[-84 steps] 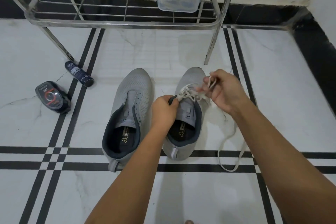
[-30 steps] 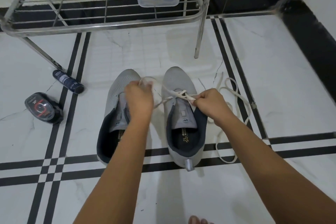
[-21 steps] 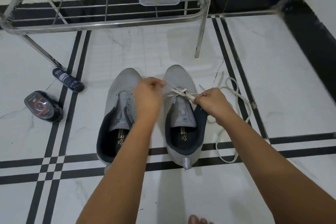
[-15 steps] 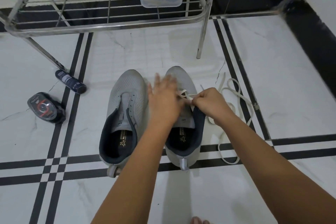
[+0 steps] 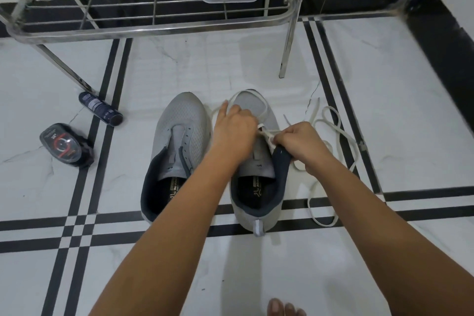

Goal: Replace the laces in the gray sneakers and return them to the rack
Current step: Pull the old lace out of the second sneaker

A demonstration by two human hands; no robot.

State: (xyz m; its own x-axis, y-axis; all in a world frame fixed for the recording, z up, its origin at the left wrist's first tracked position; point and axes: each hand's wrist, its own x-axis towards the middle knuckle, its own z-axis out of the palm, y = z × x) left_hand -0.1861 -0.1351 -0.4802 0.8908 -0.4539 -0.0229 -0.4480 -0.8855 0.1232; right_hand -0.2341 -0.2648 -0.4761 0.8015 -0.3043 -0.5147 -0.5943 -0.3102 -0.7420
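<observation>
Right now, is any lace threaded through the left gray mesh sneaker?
No, the left gray mesh sneaker shows bare eyelets; the white lace is in the right gray sneaker alone.

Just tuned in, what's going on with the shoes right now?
A person is threading a white lace into the half-laced sneaker on the floor. The left hand grips the lace over the eyelets, with a loop lying round the toe. The right hand pinches it at the collar, and the slack trails on the tiles beside the shoe. The other sneaker has no lace yet. Both sit in front of the rack, not on it.
</observation>
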